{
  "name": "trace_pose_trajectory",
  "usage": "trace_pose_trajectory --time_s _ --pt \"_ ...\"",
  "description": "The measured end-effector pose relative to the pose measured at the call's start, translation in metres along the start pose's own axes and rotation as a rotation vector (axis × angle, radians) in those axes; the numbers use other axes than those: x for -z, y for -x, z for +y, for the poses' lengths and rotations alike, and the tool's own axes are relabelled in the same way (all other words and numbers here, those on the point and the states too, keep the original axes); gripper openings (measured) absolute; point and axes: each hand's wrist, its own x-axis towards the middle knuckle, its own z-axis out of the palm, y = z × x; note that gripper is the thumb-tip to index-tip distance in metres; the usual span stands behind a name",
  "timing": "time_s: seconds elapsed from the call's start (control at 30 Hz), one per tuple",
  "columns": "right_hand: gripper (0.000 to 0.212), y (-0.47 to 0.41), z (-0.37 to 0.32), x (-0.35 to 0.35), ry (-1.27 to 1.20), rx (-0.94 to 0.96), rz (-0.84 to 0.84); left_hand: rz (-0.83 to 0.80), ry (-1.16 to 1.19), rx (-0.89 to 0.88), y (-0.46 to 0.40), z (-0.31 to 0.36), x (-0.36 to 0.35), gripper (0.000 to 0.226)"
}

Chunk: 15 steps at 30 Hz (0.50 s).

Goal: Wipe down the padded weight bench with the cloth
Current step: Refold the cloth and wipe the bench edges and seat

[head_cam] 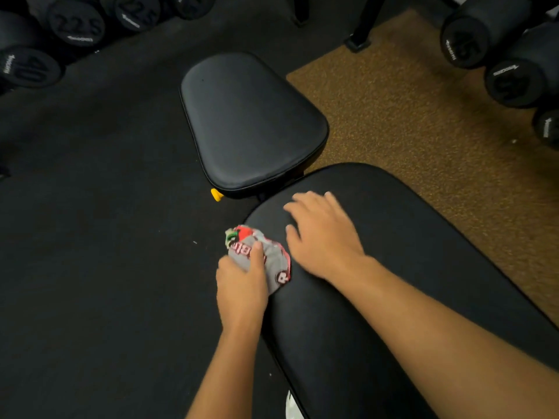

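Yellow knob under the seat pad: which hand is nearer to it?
Left. The left hand, gripping the cloth, sits just below the yellow knob; the right hand lies farther right, flat on the long pad.

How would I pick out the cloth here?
Find the long black bench pad running to the lower right. At its left edge, near the end, the left hand grips a bunched cloth. It is the only grey, red-printed thing among black pads and dumbbells.
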Motion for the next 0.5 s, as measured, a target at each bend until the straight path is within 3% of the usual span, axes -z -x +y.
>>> trace_pose_trajectory --time_s 0.17,0.3,0.5 --pt "0.029 0.020 -0.017 -0.020 -0.126 0.032 0.045 -0.045 0.009 0.096 -0.030 0.016 0.000 0.067" --pt "0.036 0.023 -0.010 -0.015 -0.093 -0.013 0.053 -0.048 0.094 0.068 -0.024 0.014 0.002 0.065" --pt "0.040 0.029 -0.003 -0.008 -0.063 -0.014 0.027 -0.063 0.280 0.146 0.075 -0.018 0.003 0.025"
